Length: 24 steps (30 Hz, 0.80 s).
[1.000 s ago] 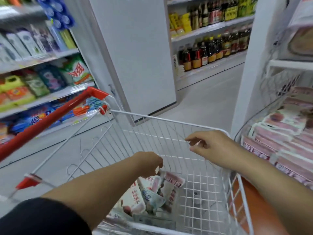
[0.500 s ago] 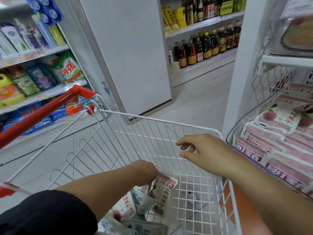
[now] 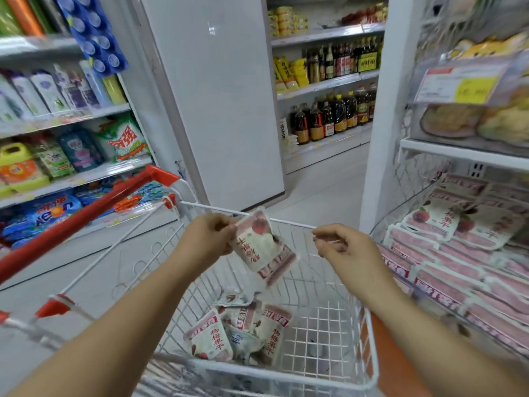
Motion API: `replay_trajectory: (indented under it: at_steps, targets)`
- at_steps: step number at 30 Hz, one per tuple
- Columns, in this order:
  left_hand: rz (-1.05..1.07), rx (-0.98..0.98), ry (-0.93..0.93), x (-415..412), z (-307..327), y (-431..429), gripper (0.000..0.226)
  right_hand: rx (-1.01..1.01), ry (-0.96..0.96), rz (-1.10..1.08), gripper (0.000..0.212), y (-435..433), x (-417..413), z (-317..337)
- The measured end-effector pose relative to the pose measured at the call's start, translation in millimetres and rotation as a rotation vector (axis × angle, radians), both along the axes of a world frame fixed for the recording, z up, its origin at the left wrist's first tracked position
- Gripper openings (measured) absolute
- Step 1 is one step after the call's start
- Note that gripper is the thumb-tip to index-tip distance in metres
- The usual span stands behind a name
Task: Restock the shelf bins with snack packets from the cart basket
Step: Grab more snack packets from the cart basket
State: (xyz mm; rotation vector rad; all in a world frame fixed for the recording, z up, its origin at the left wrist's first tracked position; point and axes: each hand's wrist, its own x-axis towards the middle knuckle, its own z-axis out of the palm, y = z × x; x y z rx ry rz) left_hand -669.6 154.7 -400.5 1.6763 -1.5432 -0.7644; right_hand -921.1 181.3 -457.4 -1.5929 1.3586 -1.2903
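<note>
Pink-white snack packet (image 3: 262, 247), corner-pinched by L hand (image 3: 209, 236), hangs above cart basket (image 3: 329, 325), prob. headed for shelf bin (image 3: 409, 190) (near right); R hand (image 3: 343, 249) fingers curled, contents unclear.

One cart basket (image 3: 323, 319) and two hands over it, left hand (image 3: 209, 236) and right hand (image 3: 343, 247). One snack packet (image 3: 260, 247) up above the basket, at least four loose packets (image 3: 243, 330) heaped inside. Right of the basket, one shelf bin (image 3: 412, 181), its stacked packets (image 3: 458, 253) too many to count.

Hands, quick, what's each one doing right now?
Left hand: holding a snack packet.
Right hand: fingers curled, holding nothing.
</note>
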Motion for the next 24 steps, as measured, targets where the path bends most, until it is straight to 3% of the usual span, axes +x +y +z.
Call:
replay_trajectory:
  at_steps: [2,5,8,10,13,17,24]
  targets:
    - [0.098,0.039,0.366,-19.6,-5.5,10.0,0.021,0.021,-0.096,-0.043,0.024,14.8,2.7,3.2]
    - [0.136,0.097,0.767,-61.8,-10.4,26.0,0.024,0.070,-0.259,-0.050,0.039,33.0,2.6,5.5]
    - [0.143,0.174,1.051,-108.4,-16.2,36.9,0.019,0.118,-0.443,0.006,0.047,50.1,-1.7,8.5]
    - [0.087,0.227,1.140,-138.8,-16.1,47.6,0.020,0.088,-0.440,-0.041,0.050,55.4,-7.4,8.6]
    - [-0.068,0.310,1.129,-175.0,-10.7,68.2,0.024,-0.035,-0.515,-0.189,0.053,57.6,-26.0,12.7]
    - [-0.249,0.297,0.942,-201.8,-8.3,76.8,0.020,-0.086,-0.591,-0.326,0.052,66.0,-57.0,24.7]
    - [-0.448,0.213,0.525,-250.9,-9.0,60.7,0.010,-0.032,-0.428,-0.538,0.047,68.9,-133.4,32.3]
